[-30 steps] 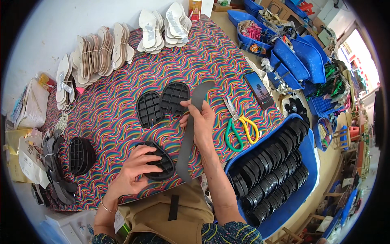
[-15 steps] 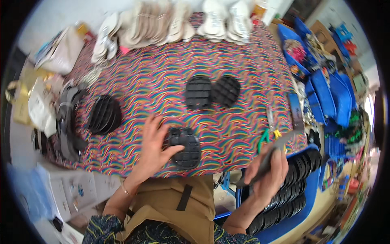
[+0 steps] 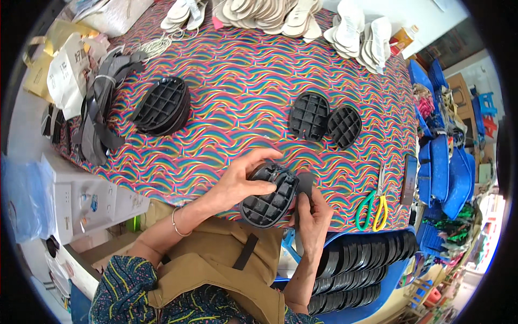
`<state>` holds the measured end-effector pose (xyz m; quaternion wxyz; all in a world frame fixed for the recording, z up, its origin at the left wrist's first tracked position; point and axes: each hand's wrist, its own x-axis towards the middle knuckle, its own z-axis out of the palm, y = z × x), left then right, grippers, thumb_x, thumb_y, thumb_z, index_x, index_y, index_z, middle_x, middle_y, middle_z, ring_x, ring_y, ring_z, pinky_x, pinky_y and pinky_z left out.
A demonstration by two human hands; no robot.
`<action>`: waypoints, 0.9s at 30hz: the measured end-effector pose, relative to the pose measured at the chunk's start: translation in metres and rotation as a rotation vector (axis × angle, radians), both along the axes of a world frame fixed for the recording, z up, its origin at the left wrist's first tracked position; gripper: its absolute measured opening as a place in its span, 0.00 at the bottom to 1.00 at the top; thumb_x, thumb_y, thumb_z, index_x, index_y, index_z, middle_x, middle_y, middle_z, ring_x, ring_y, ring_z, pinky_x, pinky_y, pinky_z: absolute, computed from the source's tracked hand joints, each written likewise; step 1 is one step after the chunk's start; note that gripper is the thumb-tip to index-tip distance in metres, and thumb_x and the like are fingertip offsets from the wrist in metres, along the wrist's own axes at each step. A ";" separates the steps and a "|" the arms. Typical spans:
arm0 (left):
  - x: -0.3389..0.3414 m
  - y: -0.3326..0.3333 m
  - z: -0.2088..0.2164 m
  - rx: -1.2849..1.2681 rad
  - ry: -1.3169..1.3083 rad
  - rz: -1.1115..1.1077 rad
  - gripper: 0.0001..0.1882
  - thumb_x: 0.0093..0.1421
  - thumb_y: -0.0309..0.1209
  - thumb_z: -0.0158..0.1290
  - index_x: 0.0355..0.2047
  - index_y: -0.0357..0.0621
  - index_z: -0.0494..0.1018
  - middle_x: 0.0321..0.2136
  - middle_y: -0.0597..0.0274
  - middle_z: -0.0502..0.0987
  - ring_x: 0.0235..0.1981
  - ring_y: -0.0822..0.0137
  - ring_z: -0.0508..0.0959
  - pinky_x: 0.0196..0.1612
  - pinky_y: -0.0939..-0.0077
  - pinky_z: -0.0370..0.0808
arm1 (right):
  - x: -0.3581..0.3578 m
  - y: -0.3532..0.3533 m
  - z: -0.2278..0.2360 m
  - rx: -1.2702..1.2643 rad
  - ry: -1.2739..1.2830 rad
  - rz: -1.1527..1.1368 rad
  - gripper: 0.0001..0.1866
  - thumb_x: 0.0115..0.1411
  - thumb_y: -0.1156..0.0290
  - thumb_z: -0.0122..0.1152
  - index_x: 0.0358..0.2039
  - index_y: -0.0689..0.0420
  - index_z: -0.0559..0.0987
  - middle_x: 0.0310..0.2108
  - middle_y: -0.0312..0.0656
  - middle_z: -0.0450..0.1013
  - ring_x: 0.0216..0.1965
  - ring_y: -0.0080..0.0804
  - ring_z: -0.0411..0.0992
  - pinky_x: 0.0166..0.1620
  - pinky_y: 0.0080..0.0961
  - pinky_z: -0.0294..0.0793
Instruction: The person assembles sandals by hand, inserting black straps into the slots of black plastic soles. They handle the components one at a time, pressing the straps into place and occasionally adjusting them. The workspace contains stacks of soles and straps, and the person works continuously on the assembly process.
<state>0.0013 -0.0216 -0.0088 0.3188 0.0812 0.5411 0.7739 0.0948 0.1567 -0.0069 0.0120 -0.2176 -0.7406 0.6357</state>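
Observation:
My left hand (image 3: 234, 182) grips a black moulded sole piece (image 3: 267, 204) with a grid of ribs, thumb on its ribbed face and fingers at its far edge. It is tilted up near the table's front edge. A flat dark grey strip (image 3: 306, 183) is pinched in my right hand (image 3: 315, 216), just beside the sole piece; whether the two touch I cannot tell. Two more ribbed sole pieces, one larger (image 3: 308, 115) and one smaller (image 3: 345, 127), lie beyond my hands. A stack of such pieces (image 3: 162, 106) sits at the left.
Scissors (image 3: 372, 205) with green and yellow handles lie at right, near a dark flat rectangular object (image 3: 409, 179). A blue crate (image 3: 394, 289) holds rows of black pieces. Grey strips (image 3: 97, 116) are bundled at left. Pale insole-shaped pieces (image 3: 259, 13) line the far side.
My left hand has taken hold of the sole piece and tilted it up. My right hand has come leftward with the strip, up beside the piece. The whole view has shifted.

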 end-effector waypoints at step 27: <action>-0.003 0.018 -0.011 -0.030 -0.015 0.052 0.13 0.54 0.19 0.55 0.41 0.29 0.76 0.29 0.64 0.79 0.30 0.78 0.76 0.32 0.78 0.74 | 0.000 -0.006 -0.018 0.300 0.152 0.056 0.24 0.64 0.80 0.49 0.62 0.58 0.71 0.26 0.39 0.72 0.22 0.17 0.65 0.26 0.21 0.68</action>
